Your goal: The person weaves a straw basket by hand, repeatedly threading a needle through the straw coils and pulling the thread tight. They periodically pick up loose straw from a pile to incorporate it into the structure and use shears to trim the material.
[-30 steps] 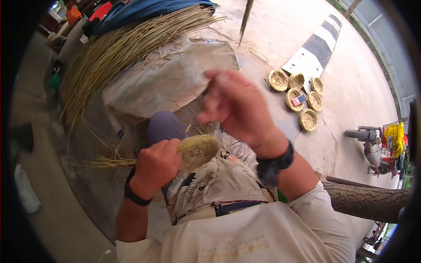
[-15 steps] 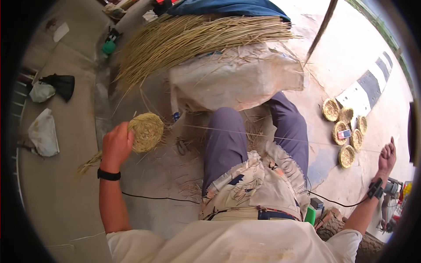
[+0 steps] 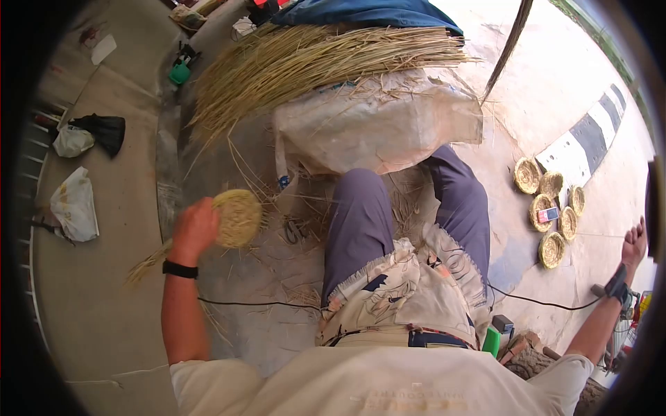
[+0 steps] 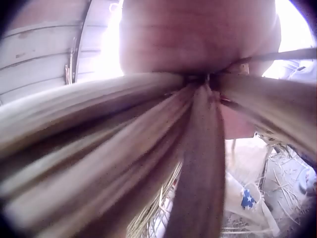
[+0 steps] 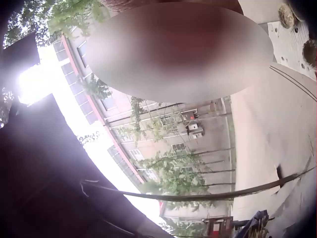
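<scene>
Head view: my left hand (image 3: 196, 225) is curled round the near edge of the woven straw disc (image 3: 238, 218), which juts from the fingers on their right, loose stalks (image 3: 148, 263) trailing below-left of the fist; my right hand (image 3: 633, 246), far out on the other side, is closed on a thin strand (image 3: 602, 236), one finger raised, small straw baskets (image 3: 551, 249) near it on the body side. Left wrist view: stalks fan out large under my hand, disc not identifiable. Right wrist view: blur covers the upper middle, so I cannot tell the finger grip there; baskets partly show upper right.
</scene>
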### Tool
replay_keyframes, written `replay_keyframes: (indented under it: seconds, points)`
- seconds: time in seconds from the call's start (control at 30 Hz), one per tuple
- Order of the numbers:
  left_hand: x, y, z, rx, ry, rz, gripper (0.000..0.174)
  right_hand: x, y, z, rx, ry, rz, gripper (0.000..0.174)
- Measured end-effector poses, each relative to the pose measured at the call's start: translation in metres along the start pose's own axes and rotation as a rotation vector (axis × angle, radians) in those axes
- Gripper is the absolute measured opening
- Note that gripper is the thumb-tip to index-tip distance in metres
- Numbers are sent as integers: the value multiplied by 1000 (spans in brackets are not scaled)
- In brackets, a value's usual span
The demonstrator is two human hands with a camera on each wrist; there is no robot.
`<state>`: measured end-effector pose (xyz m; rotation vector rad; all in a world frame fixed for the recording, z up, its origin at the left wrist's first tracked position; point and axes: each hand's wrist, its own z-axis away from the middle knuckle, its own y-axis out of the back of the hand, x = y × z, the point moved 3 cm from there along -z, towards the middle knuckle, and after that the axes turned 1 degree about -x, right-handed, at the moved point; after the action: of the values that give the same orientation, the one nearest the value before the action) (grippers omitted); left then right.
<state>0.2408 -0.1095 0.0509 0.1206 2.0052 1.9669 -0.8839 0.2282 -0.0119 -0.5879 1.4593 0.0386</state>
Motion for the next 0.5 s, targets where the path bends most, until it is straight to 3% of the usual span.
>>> replay_keyframes:
  seconds: [0.03, 0.1, 0.2, 0.3, 0.33, 0.37, 0.43, 0.5]
  points:
    - [-29, -7, 7, -3, 31, -52, 16, -4, 87, -73, -124, -73, -158, 38]
    - [-55, -18, 17, -22, 71, -130, 16, -11, 101, -60, 20, -177, -230, 34]
    - [-73, -32, 27, -81, 110, -208, 14, 3, 98, -46, 91, -172, -186, 32]
    - [-95, -41, 29, -135, 189, -281, 14, 20, 199, -104, 171, -100, -147, 32]
    - [-100, -42, 32, -155, 208, -295, 14, 10, 197, -98, 225, -113, -32, 36]
    - [-103, -43, 35, -179, 227, -307, 14, 4, 150, -64, 255, -36, 62, 38]
    - [-54, -26, 27, -152, 111, -165, 16, -10, 40, 17, 335, 108, 262, 41]
    - [17, -5, 12, -142, -20, 43, 19, -4, -6, 19, -247, 293, 545, 45]
